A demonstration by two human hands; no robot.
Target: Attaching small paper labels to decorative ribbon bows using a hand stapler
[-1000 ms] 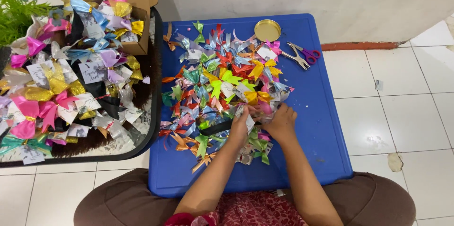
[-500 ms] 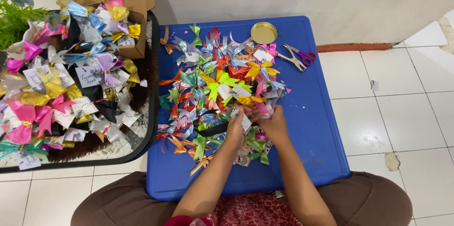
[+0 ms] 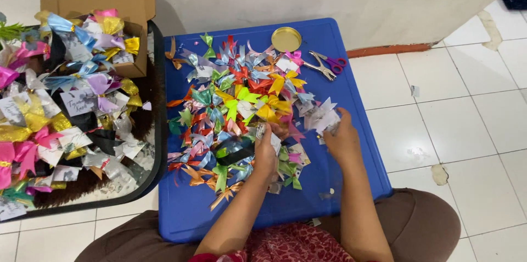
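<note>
A heap of small coloured ribbon bows (image 3: 236, 108) covers the middle of a blue plastic table (image 3: 340, 92). My left hand (image 3: 267, 155) rests on the near side of the heap and pinches a small silvery bow piece (image 3: 269, 136). My right hand (image 3: 341, 140) is lifted over the table's right part, holding a small white paper piece with a pale bow (image 3: 323, 119) between its fingertips. Both forearms reach in from the bottom edge.
Purple-handled scissors (image 3: 326, 65) and a round gold lid (image 3: 286, 38) lie at the table's far edge. A black tray (image 3: 159, 130) to the left is full of wrapped bows with tags, with a cardboard box (image 3: 132, 4) behind. White floor tiles lie to the right.
My right hand has moved right and away from the heap, lifting the white piece with it. My left hand stays on the heap's near edge.
</note>
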